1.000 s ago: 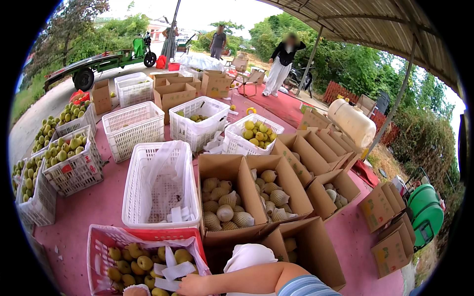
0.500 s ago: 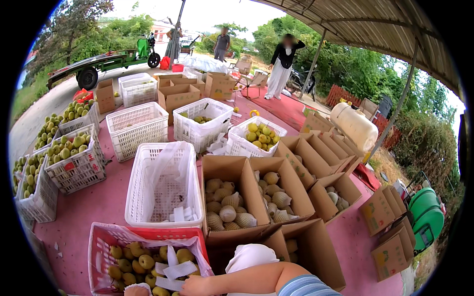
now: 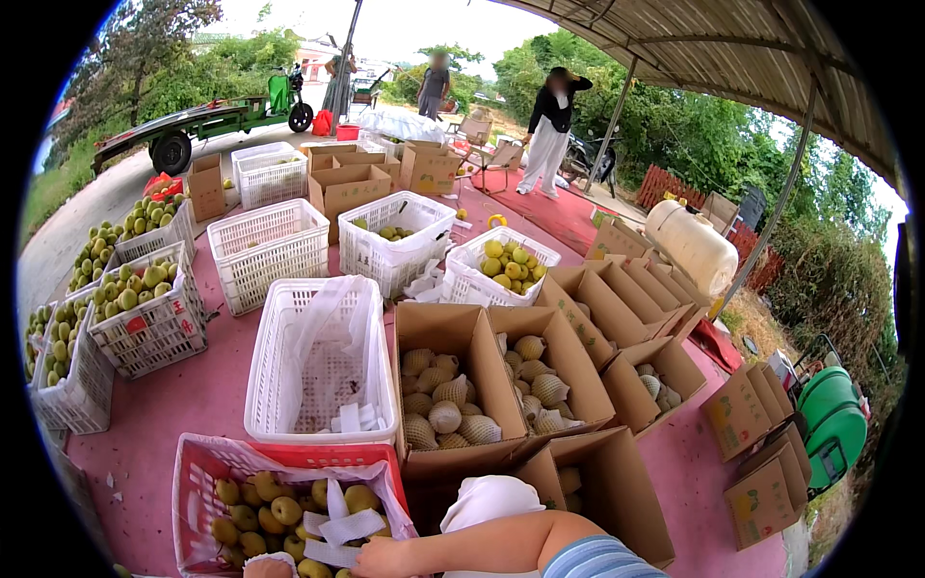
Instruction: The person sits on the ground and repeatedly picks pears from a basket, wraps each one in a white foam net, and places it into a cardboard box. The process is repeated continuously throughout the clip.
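Observation:
At the lower edge, my left hand (image 3: pixel 267 568) shows only in part. Its fingers are closed around a white foam net sleeve (image 3: pixel 283 557). To its right, my right hand (image 3: pixel 382 558) reaches into the red crate (image 3: pixel 289 453) with its fingers bent downward. What those fingertips hold, if anything, is hidden. Yellow-brown pears (image 3: pixel 285 511) fill this crate, which has a thin white liner. Several flat white foam nets (image 3: pixel 349 528) lie across the pears, close beside my right hand.
Ahead stands a white crate (image 3: pixel 258 385) with a liner and foam nets. Cardboard boxes (image 3: pixel 462 323) of net-wrapped pears stand to its right. Pear-filled crates (image 3: pixel 149 328) line the left. A person (image 3: pixel 552 125) stands farther back near a cream tank (image 3: pixel 690 246).
My hands and the pears look almost unchanged. In the background, the standing person in white trousers has shifted slightly.

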A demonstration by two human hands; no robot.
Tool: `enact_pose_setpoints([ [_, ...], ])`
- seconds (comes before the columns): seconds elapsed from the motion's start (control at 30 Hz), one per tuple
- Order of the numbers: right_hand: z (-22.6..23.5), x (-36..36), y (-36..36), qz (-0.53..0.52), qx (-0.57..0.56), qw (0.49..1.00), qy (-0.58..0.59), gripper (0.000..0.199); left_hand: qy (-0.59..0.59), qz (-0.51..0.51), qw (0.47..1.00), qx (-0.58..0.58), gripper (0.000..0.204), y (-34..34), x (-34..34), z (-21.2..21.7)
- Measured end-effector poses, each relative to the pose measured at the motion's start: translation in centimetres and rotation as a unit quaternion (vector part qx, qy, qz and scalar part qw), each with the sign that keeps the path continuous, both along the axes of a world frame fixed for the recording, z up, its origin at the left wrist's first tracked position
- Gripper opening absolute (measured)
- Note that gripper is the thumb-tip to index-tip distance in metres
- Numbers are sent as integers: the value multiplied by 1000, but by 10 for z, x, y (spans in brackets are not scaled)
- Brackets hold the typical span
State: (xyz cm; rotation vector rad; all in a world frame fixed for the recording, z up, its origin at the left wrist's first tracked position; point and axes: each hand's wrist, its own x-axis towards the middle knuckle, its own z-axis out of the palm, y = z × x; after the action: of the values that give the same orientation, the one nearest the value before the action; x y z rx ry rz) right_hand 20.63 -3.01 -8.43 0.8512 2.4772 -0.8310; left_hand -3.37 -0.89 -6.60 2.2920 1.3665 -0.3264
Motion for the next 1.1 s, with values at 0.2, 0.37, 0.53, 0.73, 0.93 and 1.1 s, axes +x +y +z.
enact_pose_setpoints([
  [0.2,4,1,0,-2,-6,1000,2,24,2,-13,1000,-2,17,1,0,-1],
  [0.37,3,1,2,4,-16,1000,-5,26,4,-10,1000,-2,16,0,-1,-3],
  [0.53,6,-1,1,3,-17,1000,-22,27,11,-12,1000,-10,17,1,0,-1],
  [0.73,14,0,-1,-7,-16,999,-37,26,20,-15,1000,-7,17,1,2,-1],
  [0.93,-1,-2,6,22,-22,999,-41,37,46,-7,998,-33,17,4,6,3],
  [1.1,-22,5,11,10,25,1000,-10,30,-209,68,958,186,21,20,-10,18],
])
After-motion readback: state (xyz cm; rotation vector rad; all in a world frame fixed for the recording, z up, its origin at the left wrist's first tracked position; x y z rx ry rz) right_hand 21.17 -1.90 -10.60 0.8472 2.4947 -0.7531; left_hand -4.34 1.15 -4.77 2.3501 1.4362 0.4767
